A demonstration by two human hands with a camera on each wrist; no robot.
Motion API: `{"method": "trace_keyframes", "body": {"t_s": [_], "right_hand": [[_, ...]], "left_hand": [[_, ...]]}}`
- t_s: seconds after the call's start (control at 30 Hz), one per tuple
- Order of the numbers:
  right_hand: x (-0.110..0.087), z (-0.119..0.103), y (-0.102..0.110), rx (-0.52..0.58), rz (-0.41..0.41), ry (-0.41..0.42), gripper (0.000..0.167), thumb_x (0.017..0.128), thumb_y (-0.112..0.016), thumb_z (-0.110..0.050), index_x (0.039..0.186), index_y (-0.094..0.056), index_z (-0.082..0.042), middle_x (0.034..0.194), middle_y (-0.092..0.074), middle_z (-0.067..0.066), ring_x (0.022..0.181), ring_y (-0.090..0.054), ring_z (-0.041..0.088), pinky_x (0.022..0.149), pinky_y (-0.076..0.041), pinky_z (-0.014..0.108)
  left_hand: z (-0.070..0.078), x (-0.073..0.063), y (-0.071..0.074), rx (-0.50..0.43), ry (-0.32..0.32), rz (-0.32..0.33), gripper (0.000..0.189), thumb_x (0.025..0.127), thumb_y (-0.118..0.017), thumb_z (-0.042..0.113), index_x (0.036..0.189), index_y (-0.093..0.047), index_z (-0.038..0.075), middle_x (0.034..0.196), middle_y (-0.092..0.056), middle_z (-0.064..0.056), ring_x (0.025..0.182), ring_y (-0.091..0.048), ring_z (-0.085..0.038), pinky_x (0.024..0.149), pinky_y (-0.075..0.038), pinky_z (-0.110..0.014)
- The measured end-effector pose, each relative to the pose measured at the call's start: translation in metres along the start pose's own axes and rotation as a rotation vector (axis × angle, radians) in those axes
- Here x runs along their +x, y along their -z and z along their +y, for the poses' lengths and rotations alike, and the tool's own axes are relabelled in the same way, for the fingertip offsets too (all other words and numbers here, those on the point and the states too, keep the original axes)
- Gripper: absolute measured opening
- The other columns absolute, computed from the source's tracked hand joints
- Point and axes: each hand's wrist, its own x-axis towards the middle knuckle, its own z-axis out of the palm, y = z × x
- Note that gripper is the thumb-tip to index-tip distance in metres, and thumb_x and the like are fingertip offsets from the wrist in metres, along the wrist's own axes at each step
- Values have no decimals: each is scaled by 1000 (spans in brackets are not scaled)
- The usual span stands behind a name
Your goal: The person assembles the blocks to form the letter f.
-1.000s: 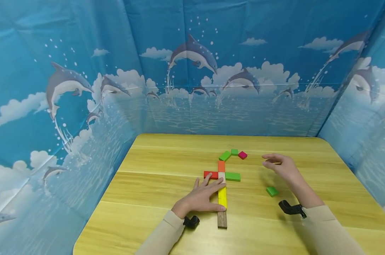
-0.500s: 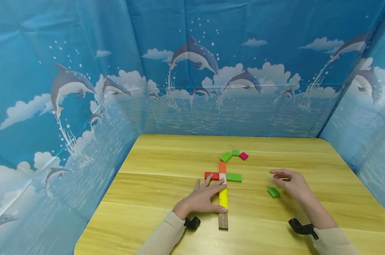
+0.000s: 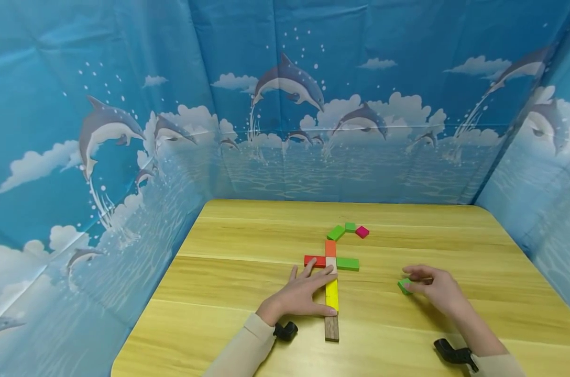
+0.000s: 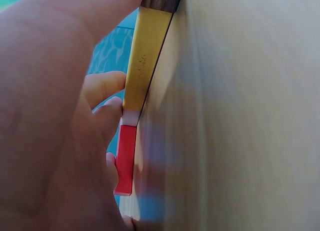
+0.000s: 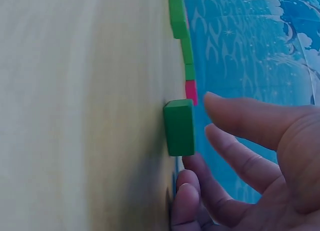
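My left hand [image 3: 301,294] lies spread over a row of wooden blocks. Its thumb reaches the seam between the yellow block [image 3: 331,296] and the brown block [image 3: 331,329]; other fingertips lie at the white block [image 3: 331,262] and the red block [image 3: 316,261]. On the right, my right hand [image 3: 438,288] hovers around a loose green block [image 5: 179,128], fingers loosely bent. In the right wrist view a gap separates the thumb from that block, which stands on the table. An orange block [image 3: 330,248] continues the row, with a green block [image 3: 348,264] beside the white one.
Beyond the orange block curve a tilted green block [image 3: 336,233], a small green block [image 3: 350,227] and a magenta block [image 3: 362,232]. The wooden table [image 3: 247,230] is backed by a blue dolphin-print curtain [image 3: 285,157]. Black wrist mounts [image 3: 455,356] stick out beneath both hands.
My right hand has come down and toward me, from above the table to the loose green block. The left hand and the row of blocks keep their places.
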Motion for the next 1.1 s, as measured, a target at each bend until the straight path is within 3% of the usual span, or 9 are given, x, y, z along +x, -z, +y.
{"method": "trace_keyframes", "body": {"t_s": [0.2, 0.7, 1.1], "right_hand": [[-4, 3, -4, -80, 22, 19, 46, 86, -82, -27, 126, -70, -7, 115, -70, 13, 99, -64, 25, 73, -53, 28], [-15, -7, -8, -104, -1, -6, 47, 88, -80, -29, 126, -70, -3, 109, -69, 10, 94, -62, 22, 71, -54, 33], [-18, -12, -14, -125, 26, 3, 42, 86, -82, -28, 122, -72, -10, 97, -69, 2, 87, -65, 19, 69, -53, 35]], "left_hand": [[2, -2, 1, -10, 3, -3, 86, 89, -57, 73, 160, -25, 37, 166, -13, 14, 154, 7, -29, 113, 5, -70], [3, -10, 2, -17, -10, -13, 87, 89, -56, 73, 161, -24, 36, 167, -14, 12, 153, 8, -29, 113, 5, -71], [4, -13, 4, -5, -17, 5, 86, 89, -57, 72, 161, -26, 36, 167, -15, 11, 154, 6, -30, 113, 3, -71]]}}
